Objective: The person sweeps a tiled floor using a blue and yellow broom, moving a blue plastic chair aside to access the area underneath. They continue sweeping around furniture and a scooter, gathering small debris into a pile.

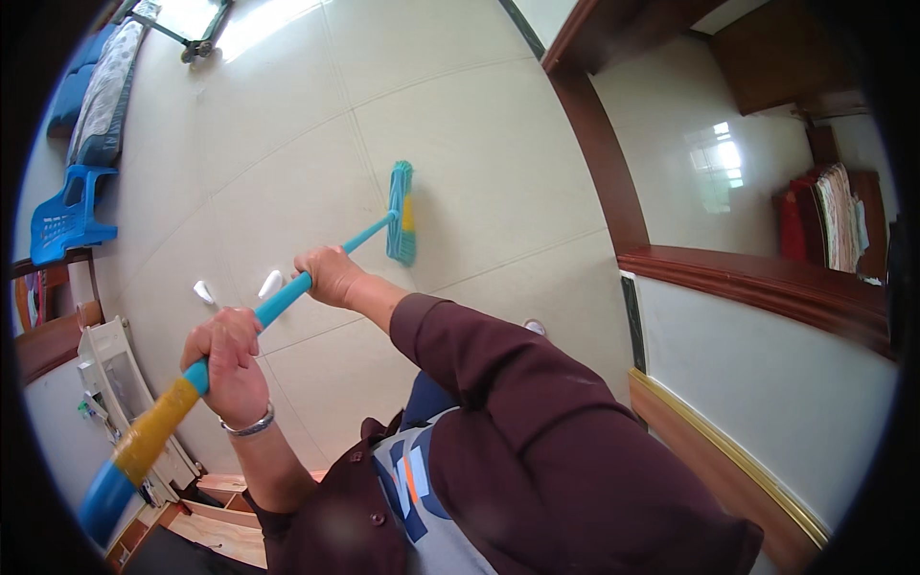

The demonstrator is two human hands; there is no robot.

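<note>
A broom with a long blue handle (367, 233) slants across the view, its turquoise and yellow bristle head (401, 216) on the tiled floor. My left hand (230, 356) is wrapped round the upper handle, just past a yellow taped section (155, 431). Farther down, my right hand (332, 275) grips the handle, closer to the bristles. The handle's blue top end (107, 503) reaches the lower left. Beneath the handle, two small white objects (271, 284) lie on the floor; their kind is unclear.
At the left stand a blue plastic stool (75, 216) and a bed or couch (103, 96). A wheeled stand (198, 48) is at the far left. A brown door frame (604, 163) and white wall (747, 383) bound the right. Low wooden furniture (225, 532) is at the bottom left.
</note>
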